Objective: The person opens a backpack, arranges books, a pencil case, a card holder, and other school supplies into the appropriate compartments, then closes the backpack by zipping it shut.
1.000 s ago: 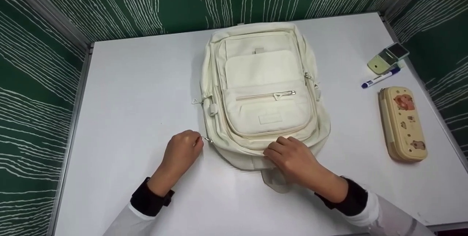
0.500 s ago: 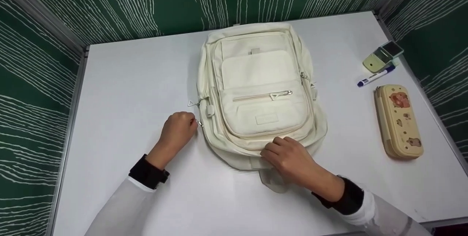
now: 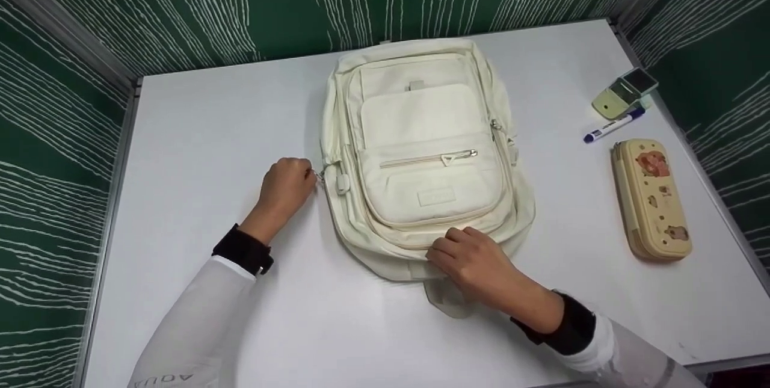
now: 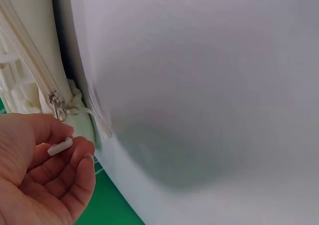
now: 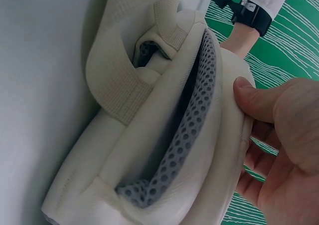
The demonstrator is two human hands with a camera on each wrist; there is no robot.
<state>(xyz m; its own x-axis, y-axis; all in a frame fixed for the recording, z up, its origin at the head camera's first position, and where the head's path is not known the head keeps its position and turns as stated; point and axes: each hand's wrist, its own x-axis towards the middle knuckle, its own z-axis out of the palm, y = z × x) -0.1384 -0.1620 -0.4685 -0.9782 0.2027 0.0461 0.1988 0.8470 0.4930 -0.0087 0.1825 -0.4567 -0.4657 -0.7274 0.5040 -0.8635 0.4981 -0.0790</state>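
A cream backpack (image 3: 421,117) lies front side up on the white table. My left hand (image 3: 287,186) is at its left side, pinching a pale zipper pull (image 4: 60,146) between thumb and fingers. The metal slider (image 4: 57,104) sits just beyond the fingertips, at the end of a zipper (image 4: 31,55) seen running along the bag's side. At the bag's near end, my right hand (image 3: 472,264) grips the edge, thumb on top and fingers beneath. The right wrist view shows a gap lined with grey mesh (image 5: 187,130) and a webbing strap (image 5: 112,80) beside it.
To the right lies a yellow pencil case (image 3: 652,198) with animal pictures. Behind it are a blue-capped marker (image 3: 613,126) and a small green-and-black device (image 3: 622,94). Green walls (image 3: 289,9) with white lines border the table (image 3: 210,129) at the back and sides.
My left hand has moved away from me along the bag's left side, from the lower corner to the side buckle, carrying the zipper pull with it. My right hand keeps its grip.
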